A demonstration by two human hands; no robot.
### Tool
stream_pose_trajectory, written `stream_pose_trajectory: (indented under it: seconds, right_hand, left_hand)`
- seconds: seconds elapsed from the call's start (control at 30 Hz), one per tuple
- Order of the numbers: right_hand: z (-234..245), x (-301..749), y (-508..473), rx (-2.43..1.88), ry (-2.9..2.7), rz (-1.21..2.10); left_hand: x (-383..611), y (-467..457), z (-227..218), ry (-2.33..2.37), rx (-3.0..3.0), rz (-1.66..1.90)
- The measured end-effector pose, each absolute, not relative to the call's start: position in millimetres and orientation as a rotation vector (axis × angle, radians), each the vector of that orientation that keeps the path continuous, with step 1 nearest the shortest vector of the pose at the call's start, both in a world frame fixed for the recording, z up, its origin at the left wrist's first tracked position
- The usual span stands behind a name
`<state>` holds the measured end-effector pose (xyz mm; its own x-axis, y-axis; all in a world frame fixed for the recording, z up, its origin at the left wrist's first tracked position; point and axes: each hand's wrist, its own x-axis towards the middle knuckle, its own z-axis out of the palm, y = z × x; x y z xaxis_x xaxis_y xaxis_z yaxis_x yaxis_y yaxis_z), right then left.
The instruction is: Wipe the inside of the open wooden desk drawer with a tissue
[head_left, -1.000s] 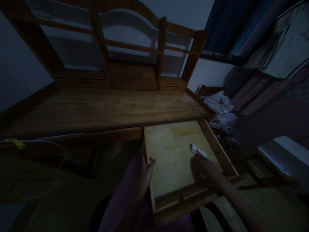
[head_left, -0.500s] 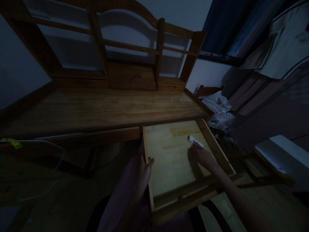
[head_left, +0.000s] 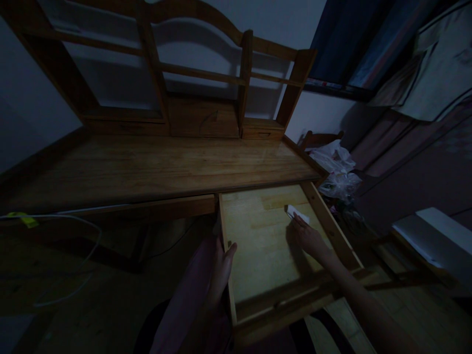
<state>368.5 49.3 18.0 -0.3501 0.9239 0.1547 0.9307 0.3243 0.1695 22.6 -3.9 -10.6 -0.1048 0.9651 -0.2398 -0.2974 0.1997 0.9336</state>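
A wooden drawer [head_left: 265,246] stands pulled out from under a long wooden desk [head_left: 155,164]. Inside it, my right hand [head_left: 309,237] presses a small white folded cloth [head_left: 296,213] against the drawer floor near the right wall, fingers closed over its near edge. My left hand [head_left: 220,269] rests on the drawer's left side wall, thumb hooked over the rim and the fingers outside it. The room is very dark.
A wooden hutch with bare shelves [head_left: 199,73] rises at the desk's back. White plastic bags [head_left: 337,169] lie on a chair to the right. A white cable [head_left: 70,221] hangs under the desk at left. A pale flat surface [head_left: 435,236] sits at far right.
My right hand has slid the white cloth away from me, deeper into the drawer and slightly left. My left hand has stayed on the drawer's side wall.
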Motion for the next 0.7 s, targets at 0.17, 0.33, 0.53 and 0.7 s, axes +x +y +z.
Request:
stream_pose_trajectory:
  seconds: [0.17, 0.33, 0.53, 0.7]
  right_hand:
    - [26.5, 351.2, 34.8, -1.724, -2.608, -0.388]
    - [24.6, 339.8, 9.3, -1.672, -2.647, -0.395]
    - [14.0, 345.0, -14.2, -1.628, -2.684, -0.358]
    - [7.6, 352.8, -19.1, -1.634, -2.668, -0.360]
  left_hand:
    - [22.5, -6.4, -6.7, 1.200, 0.802, 1.289]
    - [21.9, -7.4, -6.6, 1.175, 0.834, 1.313]
    - [22.2, -6.1, -6.4, 1.209, 0.833, 1.307]
    - [22.1, -7.5, 1.0, 1.228, 0.834, 1.309]
